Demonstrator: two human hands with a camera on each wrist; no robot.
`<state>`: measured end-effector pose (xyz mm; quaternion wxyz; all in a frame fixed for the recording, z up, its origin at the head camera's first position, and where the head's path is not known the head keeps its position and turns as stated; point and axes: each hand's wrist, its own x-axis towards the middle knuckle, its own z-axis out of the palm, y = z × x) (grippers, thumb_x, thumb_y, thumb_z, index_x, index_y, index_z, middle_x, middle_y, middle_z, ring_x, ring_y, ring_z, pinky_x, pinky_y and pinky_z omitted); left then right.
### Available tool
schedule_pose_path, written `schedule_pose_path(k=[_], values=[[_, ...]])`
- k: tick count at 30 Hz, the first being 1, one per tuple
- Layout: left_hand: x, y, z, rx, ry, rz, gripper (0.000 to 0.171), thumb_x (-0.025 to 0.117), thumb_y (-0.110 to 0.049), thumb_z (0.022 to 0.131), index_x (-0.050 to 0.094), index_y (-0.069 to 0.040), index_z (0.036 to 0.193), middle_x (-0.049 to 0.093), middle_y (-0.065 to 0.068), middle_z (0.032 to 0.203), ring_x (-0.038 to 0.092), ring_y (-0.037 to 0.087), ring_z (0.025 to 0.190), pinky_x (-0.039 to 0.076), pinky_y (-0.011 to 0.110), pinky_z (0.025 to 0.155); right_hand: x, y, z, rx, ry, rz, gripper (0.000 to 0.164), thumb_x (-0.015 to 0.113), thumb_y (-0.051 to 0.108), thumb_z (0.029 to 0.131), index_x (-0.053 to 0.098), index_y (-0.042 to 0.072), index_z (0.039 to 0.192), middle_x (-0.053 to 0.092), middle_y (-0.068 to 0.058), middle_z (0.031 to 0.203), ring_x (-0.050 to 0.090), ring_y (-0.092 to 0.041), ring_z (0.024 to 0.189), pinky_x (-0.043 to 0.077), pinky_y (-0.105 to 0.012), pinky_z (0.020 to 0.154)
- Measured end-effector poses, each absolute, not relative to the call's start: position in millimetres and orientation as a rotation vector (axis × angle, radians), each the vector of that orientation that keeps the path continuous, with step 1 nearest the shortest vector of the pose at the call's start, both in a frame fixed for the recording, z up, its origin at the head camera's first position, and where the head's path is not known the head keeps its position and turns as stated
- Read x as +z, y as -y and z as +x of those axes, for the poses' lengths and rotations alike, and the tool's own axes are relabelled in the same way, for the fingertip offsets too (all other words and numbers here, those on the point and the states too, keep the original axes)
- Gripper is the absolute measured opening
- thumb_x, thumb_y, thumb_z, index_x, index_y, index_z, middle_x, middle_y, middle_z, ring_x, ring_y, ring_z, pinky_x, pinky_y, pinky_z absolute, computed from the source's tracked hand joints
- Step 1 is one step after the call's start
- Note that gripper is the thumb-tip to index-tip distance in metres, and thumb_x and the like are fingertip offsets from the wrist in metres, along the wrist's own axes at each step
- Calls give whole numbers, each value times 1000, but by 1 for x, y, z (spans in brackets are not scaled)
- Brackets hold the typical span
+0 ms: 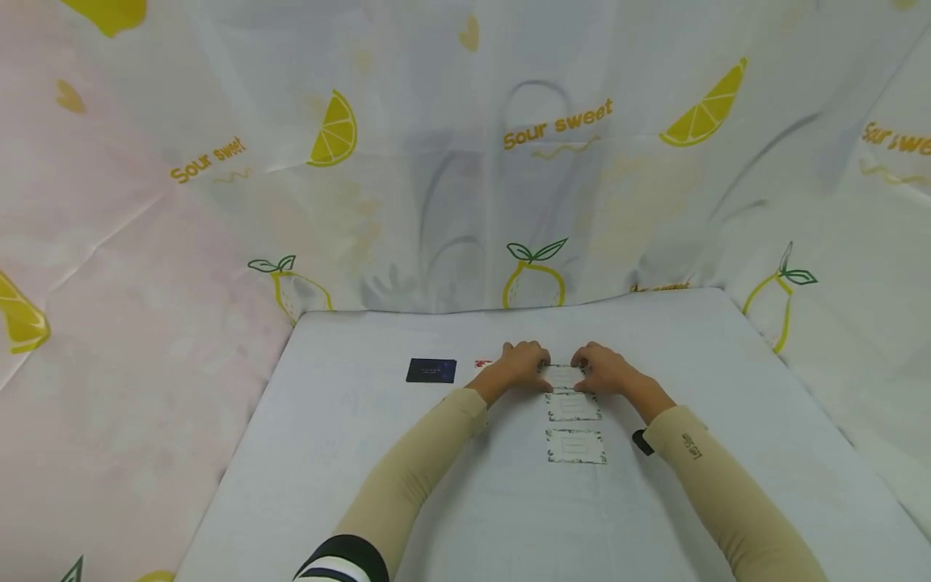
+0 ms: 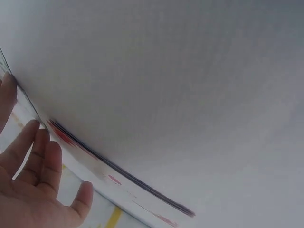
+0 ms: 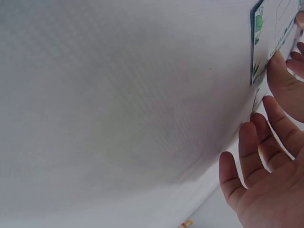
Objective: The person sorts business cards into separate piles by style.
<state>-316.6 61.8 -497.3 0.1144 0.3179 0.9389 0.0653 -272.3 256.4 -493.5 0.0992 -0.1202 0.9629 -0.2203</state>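
My left hand and right hand are at opposite short ends of a white card with a leafy border. Each pinches its end between thumb and finger, and the fingertips hide the corners. Just nearer lies a matching card, close to both thumbs, and a third such card is below it with a gap. In the right wrist view a leaf-printed card shows beside the right thumb, while the other fingers are spread and slightly bent. The left fingers are loosely bent in the left wrist view.
To the left lies a stack of dark blue cards. Between it and my left hand is a red and white card stack, partly covered by that hand. A white cloth covers the table; a lemon-print curtain hangs behind it.
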Motion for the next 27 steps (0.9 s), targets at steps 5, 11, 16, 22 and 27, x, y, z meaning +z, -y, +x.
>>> schedule_pose_path(k=[5, 11, 16, 22, 27], values=[[-496, -62, -316, 220, -2748, 910, 46, 79, -45, 82, 68, -18, 118, 63, -4, 108, 55, 15, 100, 38, 46, 99, -495, -258, -274, -661, -2837, -358, 41, 82, 19, 80, 65, 1, 112, 61, -14, 111, 58, -30, 104, 47, -49, 94], [-494, -60, -319, 280, -2710, 901, 45, 80, -39, 83, 68, -17, 120, 64, -3, 110, 56, 17, 105, 35, 51, 105, -496, -261, -275, -714, -2837, -391, 40, 83, 18, 79, 66, 1, 111, 61, -13, 109, 57, -29, 102, 47, -48, 94], [-496, -58, -323, 284, -2695, 901, 45, 80, -37, 83, 68, -18, 122, 65, -3, 116, 56, 18, 113, 34, 51, 107, -499, -262, -276, -738, -2834, -405, 40, 82, 19, 80, 66, 1, 112, 61, -13, 110, 57, -28, 102, 46, -47, 94], [-494, -58, -322, 258, -2681, 922, 46, 79, -37, 84, 67, -18, 124, 64, -2, 118, 56, 19, 114, 34, 52, 108, -496, -261, -274, -732, -2821, -385, 41, 82, 18, 81, 65, 0, 114, 61, -14, 110, 57, -27, 101, 47, -46, 93], [-491, -59, -320, 239, -2682, 930, 45, 78, -36, 85, 68, -17, 124, 64, -2, 116, 57, 19, 112, 34, 53, 109, -495, -259, -273, -731, -2828, -369, 38, 79, 18, 83, 66, 0, 114, 61, -14, 110, 57, -27, 99, 47, -47, 92]])
